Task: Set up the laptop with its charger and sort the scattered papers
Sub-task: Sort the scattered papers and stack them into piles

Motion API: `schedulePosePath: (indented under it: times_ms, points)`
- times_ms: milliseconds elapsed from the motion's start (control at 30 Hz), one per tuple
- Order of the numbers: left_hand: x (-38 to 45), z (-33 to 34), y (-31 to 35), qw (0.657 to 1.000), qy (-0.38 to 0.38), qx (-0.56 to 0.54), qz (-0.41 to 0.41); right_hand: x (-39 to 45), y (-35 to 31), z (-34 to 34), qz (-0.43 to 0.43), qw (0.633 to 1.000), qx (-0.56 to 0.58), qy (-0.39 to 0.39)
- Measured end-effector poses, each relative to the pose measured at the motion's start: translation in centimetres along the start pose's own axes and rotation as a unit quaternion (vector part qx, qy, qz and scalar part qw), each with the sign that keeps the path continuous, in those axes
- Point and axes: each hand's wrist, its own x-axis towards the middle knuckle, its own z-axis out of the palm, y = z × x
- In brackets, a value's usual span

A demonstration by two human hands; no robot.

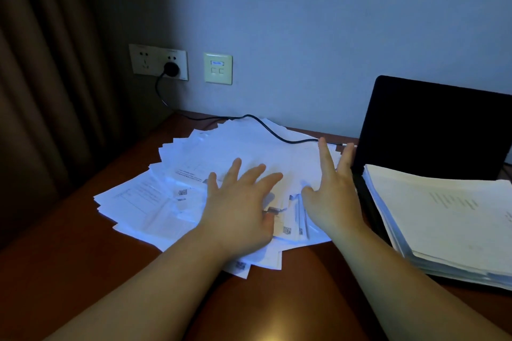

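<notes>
A fanned heap of scattered white papers [221, 152] covers the middle of the brown desk [69, 252]. My left hand [241, 207] lies over the heap with fingers spread and straight. My right hand [332, 194] is held over the heap's right side, fingers straight and pointing toward the wall. An open black laptop [437, 124] stands at the right, its screen dark. A black charger cable [266, 126] runs from the plug [171, 68] in the wall socket across the papers toward the laptop. A neat stack of papers [443, 219] rests on the laptop's base.
A second wall plate [218, 68] with a small lit display sits right of the socket. Brown curtains [41, 91] hang at the left. The desk's back edge meets the wall behind the papers.
</notes>
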Motion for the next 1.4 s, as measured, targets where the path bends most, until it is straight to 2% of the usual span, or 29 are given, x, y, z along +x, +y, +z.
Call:
schedulePosePath:
  times_ms: [133,300,400,533,600,700,833,1000,1067,1133,1400]
  points:
    - [0.0,0.1,-0.5,0.999,-0.024,-0.023,0.01,0.9,0.7,0.9,0.08,0.995,0.053,-0.009]
    - [0.0,-0.1,-0.5,0.999,-0.025,-0.022,0.035,1.6,1.7,0.7,0.102,0.983,0.144,0.046]
    - [0.3,0.2,-0.4,1.0,-0.008,-0.015,0.018,1.7,2.0,0.9,0.111,0.967,0.214,0.077]
    - [0.4,0.0,-0.5,0.999,0.021,0.0,-0.046,1.9,2.2,1.3,0.141,0.947,0.281,0.059]
    - [0.2,0.1,-0.2,0.999,0.017,0.003,-0.038,2.0,2.3,1.3,0.161,0.936,0.309,0.048]
    - [0.0,0.6,0.6,0.999,-0.03,0.027,0.01,2.0,2.2,1.0,0.191,0.921,0.34,0.022]
    - [0.0,0.4,0.2,0.999,-0.02,0.028,-0.035,2.0,1.8,0.6,0.235,0.886,0.399,0.001]
    - [-0.1,0.0,0.0,0.997,-0.006,0.027,-0.07,1.7,1.1,0.0,0.211,0.898,0.386,0.016]
    - [0.1,0.0,0.1,0.995,-0.003,0.032,-0.092,1.6,0.9,0.0,0.213,0.891,0.4,0.014]
    - [0.3,0.0,0.1,0.994,0.004,0.035,-0.1,1.5,0.7,0.1,0.225,0.87,0.438,0.011]
    - [1.0,0.8,-0.6,0.993,0.064,0.015,-0.101,0.1,-1.1,-1.2,0.233,0.745,0.625,0.013]
